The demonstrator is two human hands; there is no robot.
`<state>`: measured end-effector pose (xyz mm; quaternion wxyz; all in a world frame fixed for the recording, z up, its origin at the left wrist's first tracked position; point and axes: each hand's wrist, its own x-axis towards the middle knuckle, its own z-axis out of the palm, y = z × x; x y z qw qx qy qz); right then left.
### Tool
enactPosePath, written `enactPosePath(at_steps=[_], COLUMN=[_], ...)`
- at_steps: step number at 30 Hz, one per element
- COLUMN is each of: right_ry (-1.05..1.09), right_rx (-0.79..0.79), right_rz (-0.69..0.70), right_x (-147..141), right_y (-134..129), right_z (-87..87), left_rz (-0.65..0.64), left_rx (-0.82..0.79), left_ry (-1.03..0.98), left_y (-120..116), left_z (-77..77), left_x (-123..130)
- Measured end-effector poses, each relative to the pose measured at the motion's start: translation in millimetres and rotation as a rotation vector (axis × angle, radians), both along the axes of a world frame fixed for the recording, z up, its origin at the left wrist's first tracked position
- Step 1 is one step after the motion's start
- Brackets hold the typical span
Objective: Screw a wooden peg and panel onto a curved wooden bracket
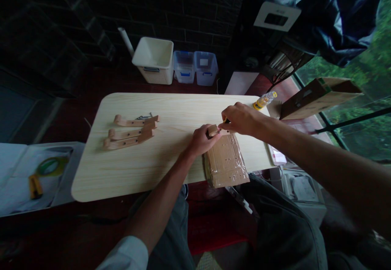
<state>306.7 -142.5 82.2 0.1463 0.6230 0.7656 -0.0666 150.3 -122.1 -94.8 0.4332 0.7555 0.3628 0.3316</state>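
My left hand (204, 139) is closed around a light wooden piece (213, 130), steadying it at the upper edge of a tape-wrapped cardboard pad (226, 162). Above the pad, my right hand (241, 117) grips a small screwdriver (226, 121) with a dark and yellow handle. Its tip points at the wooden piece; the fingers cover most of the tool. Part of the wood between the hands shows a dark hole. To the left lie several curved wooden hooks (131, 141) with dark holes, and a few metal screws (144, 117) beside them.
All this rests on a pale wooden table (171, 156). A clear yellow-capped bottle (264, 99) lies at its far right corner. Beyond stand a white bin (154, 58) and clear plastic boxes (205, 67). A cardboard box (317, 97) is at right, a tray with a yellow cutter (35, 186) at left.
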Motion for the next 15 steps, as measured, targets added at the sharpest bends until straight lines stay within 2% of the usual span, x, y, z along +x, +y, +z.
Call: enactPosePath(at_steps=[15], right_ry=[0.026], right_rx=[-0.002], right_rz=[-0.073], right_x=[1.6], right_y=[0.7], right_z=[-3.6], left_rz=[0.004], left_rx=[-0.020], left_ry=[-0.009], left_y=[-0.5], left_z=[1.7], left_x=[0.6])
